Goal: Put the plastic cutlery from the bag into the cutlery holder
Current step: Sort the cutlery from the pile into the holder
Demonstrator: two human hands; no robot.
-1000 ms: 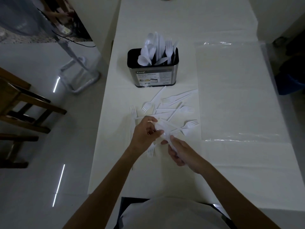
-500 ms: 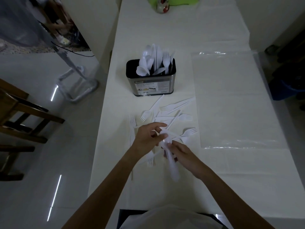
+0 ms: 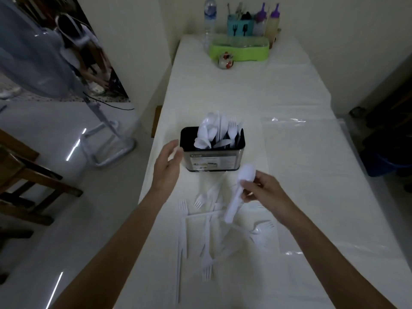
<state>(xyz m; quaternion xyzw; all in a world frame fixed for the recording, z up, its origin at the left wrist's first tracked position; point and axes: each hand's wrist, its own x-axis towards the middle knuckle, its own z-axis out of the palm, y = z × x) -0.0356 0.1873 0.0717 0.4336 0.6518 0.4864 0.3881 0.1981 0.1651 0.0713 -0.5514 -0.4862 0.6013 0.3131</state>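
Note:
A steel cutlery holder (image 3: 213,160) with a black rim stands mid-table, filled with several white plastic spoons and forks. My right hand (image 3: 262,190) pinches a white plastic spoon (image 3: 239,188), bowl up, just in front of the holder's right corner. My left hand (image 3: 167,167) hovers with relaxed fingers beside the holder's left wall, holding nothing. Several loose white forks (image 3: 206,224) lie scattered on the tablecloth below both hands. A flat clear plastic bag (image 3: 312,175) lies to the right of the holder.
At the table's far end stand a green tray (image 3: 239,50), a water bottle (image 3: 209,16), a teal utensil pot, purple-capped bottles and a small patterned jar (image 3: 225,61). A wooden chair (image 3: 24,181) and a fan stand (image 3: 104,139) are on the floor left.
Both hands have risen from the fork pile toward the holder. The right hand now carries the spoon alone, and the left hand has let go and moved beside the holder.

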